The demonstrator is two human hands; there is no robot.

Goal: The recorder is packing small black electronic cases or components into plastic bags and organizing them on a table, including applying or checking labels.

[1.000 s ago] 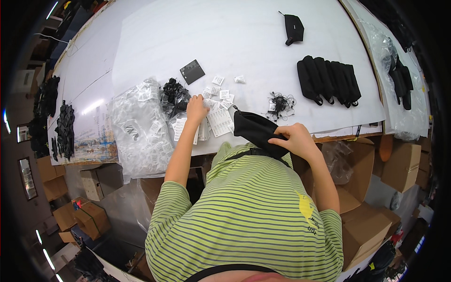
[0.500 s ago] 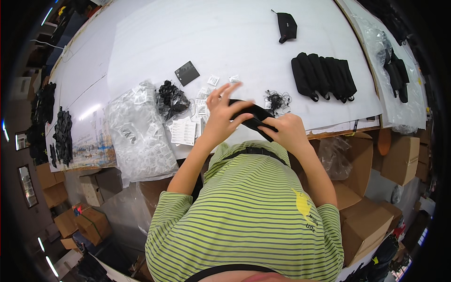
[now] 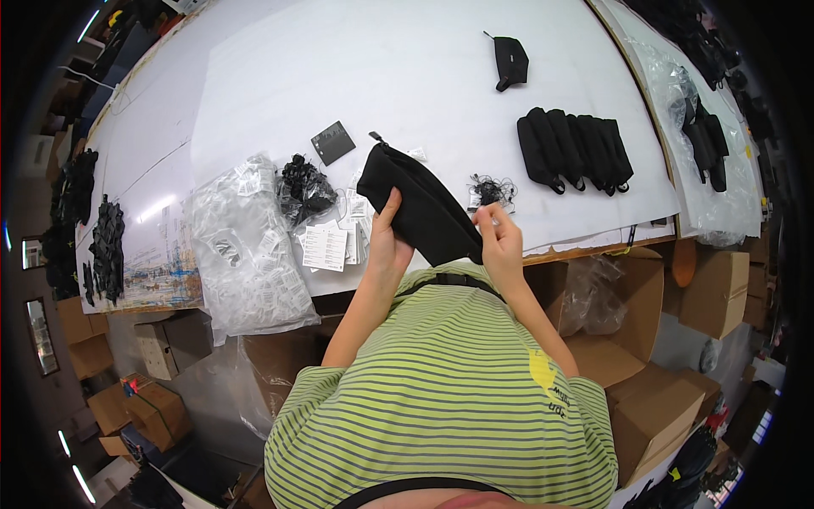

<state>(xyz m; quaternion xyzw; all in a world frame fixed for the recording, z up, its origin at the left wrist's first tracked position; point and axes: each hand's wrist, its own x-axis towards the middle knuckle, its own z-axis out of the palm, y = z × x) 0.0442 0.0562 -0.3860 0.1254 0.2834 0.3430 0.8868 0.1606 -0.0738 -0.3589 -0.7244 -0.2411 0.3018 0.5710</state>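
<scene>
Here, a person in a green striped shirt holds a black pouch [image 3: 420, 212] up over the near edge of the white table [image 3: 254, 76]. The left hand [image 3: 388, 242] is closed on the pouch's lower left side, thumb up along the fabric. The right hand [image 3: 500, 242] pinches at its lower right corner, fingers narrow; whether they also hold a thin black loop cannot be told.

The pouch hangs tilted, its zipper end [image 3: 373, 137] pointing away from the hands. The grip looks light on the right, so the corner could slip free and the pouch swing down against the left hand alone. Just left of the left hand lie paper tags [image 3: 326, 246], some at the table's edge; a sweep of the forearm could knock them to the floor. A tangle of black loops [image 3: 492, 188] sits just beyond the right hand and could snag on the fingers.

Farther left of the left hand lie a clear bag [image 3: 246, 254] of small packets and a bag of black parts [image 3: 303, 185]; their contents are too small to make out. Well beyond the right hand stands a row of pouches [image 3: 577, 148], and one pouch [image 3: 510, 59] lies alone farther off. The pouch's far face is hidden, and the right fingertips are partly covered by fabric. Dark items [image 3: 93, 229] at the far left are blurred by the lens.
</scene>
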